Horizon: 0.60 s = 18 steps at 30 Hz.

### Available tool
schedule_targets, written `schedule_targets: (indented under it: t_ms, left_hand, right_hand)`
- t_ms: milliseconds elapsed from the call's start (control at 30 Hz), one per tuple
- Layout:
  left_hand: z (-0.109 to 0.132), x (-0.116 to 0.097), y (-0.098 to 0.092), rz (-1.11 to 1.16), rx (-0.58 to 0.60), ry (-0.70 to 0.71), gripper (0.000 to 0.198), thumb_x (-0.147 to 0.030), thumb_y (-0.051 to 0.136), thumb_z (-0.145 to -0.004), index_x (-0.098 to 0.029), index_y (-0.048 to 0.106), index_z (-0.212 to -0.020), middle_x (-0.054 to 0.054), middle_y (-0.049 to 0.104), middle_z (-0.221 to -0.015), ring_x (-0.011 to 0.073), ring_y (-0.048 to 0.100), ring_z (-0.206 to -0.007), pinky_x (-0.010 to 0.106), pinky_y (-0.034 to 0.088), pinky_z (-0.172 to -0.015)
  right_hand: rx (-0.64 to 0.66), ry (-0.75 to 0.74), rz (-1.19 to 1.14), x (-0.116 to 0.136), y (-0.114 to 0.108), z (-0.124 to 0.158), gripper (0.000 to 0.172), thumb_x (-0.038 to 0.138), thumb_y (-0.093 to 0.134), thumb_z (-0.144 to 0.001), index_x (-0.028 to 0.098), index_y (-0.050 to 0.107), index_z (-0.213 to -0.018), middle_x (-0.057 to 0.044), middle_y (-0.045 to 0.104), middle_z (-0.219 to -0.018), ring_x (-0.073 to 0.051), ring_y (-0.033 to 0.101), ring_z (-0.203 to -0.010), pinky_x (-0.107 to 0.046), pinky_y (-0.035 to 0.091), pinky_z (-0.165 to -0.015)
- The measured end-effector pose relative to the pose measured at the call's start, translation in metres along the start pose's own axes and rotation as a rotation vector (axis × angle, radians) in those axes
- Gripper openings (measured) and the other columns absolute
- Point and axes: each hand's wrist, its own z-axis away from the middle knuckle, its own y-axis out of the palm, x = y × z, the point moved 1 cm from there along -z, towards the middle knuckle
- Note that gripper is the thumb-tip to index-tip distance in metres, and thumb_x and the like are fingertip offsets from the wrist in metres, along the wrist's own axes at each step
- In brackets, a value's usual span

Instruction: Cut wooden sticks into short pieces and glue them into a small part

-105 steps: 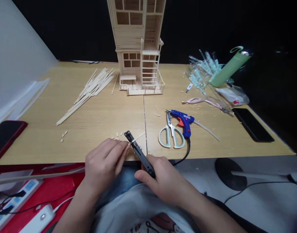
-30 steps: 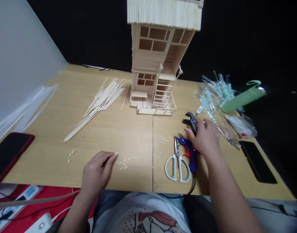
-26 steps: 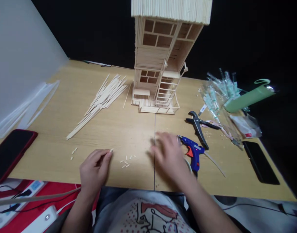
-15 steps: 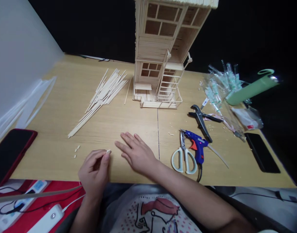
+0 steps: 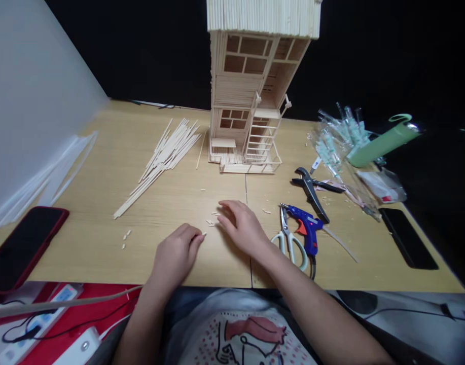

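Note:
My left hand (image 5: 176,249) rests near the table's front edge, its fingertips pinching a tiny piece of wooden stick (image 5: 204,233). My right hand (image 5: 242,226) lies palm down with nothing in it, fingers spread just beside a few short cut stick pieces (image 5: 212,222). A tall model house of wooden sticks (image 5: 247,101) stands at the back, its top cut off by the view. Left of it lies a loose pile of long wooden sticks (image 5: 164,162). To the right of my right hand are white-handled scissors (image 5: 289,247), partly under a blue hot glue gun (image 5: 306,225), and black-handled cutting pliers (image 5: 310,190).
A wooden table with a central seam holds everything. A red-cased phone (image 5: 23,248) lies at left, a black phone (image 5: 407,238) at right. Bagged syringes (image 5: 331,142) and a green bottle (image 5: 382,144) sit back right. A power strip (image 5: 38,324) lies below the front edge.
My right hand has let go of the pliers, now lying right of the glue gun, and sits beside the cut pieces. My left hand has moved rightward with the tiny piece.

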Motion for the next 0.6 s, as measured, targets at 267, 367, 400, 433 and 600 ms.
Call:
schedule_targets:
  t_ms: [267, 367, 400, 433, 600]
  left_hand:
    - [-0.024, -0.014, -0.007, -0.099, 0.218, -0.029, 0.027, -0.037, 0.049, -0.103, -0.022, 0.069, -0.092, 0.006, 0.073, -0.098, 0.0228, 0.067, -0.09, 0.033, 0.045, -0.077]
    - [-0.028, -0.016, -0.008, -0.116, 0.232, -0.042, 0.026, -0.037, 0.05, -0.102, -0.022, 0.07, -0.093, 0.006, 0.073, -0.099, 0.0226, 0.067, -0.09, 0.033, 0.045, -0.077]
    - [-0.028, -0.016, -0.007, -0.117, 0.232, -0.036, 0.026, -0.036, 0.05, -0.102, -0.022, 0.07, -0.094, 0.006, 0.073, -0.099, 0.0224, 0.067, -0.09, 0.033, 0.045, -0.077]
    - [-0.027, -0.016, -0.007, -0.117, 0.229, -0.025, 0.025, -0.036, 0.051, -0.102, -0.022, 0.07, -0.093, 0.005, 0.073, -0.098, 0.022, 0.067, -0.09, 0.033, 0.045, -0.077]
    - [-0.021, -0.014, -0.001, -0.165, 0.124, 0.079, 0.028, -0.036, 0.048, -0.105, -0.021, 0.069, -0.093, 0.005, 0.071, -0.094, 0.0205, 0.067, -0.089, 0.031, 0.045, -0.076]
  right_hand:
    - [0.065, -0.019, 0.23, -0.005, 0.003, 0.02, 0.017, 0.01, 0.069, -0.091, 0.01, 0.071, -0.108, -0.014, 0.07, -0.105, -0.028, 0.06, -0.104, -0.04, 0.051, -0.095]
    - [0.105, -0.039, 0.313, -0.006, 0.007, 0.015, 0.007, 0.012, 0.066, -0.095, 0.013, 0.07, -0.1, -0.011, 0.071, -0.099, -0.027, 0.061, -0.098, -0.038, 0.05, -0.09]
    - [0.117, -0.048, 0.346, -0.007, 0.008, 0.013, 0.006, 0.013, 0.065, -0.096, 0.014, 0.07, -0.098, -0.011, 0.071, -0.097, -0.026, 0.061, -0.096, -0.037, 0.05, -0.088]
    - [0.126, -0.055, 0.374, -0.007, 0.008, 0.012, 0.008, 0.013, 0.063, -0.098, 0.015, 0.07, -0.096, -0.01, 0.071, -0.095, -0.026, 0.061, -0.094, -0.037, 0.049, -0.087]
    - [0.165, -0.066, 0.423, -0.007, 0.009, 0.009, 0.017, 0.013, 0.055, -0.101, 0.015, 0.07, -0.094, -0.011, 0.071, -0.093, -0.027, 0.061, -0.092, -0.037, 0.048, -0.084]
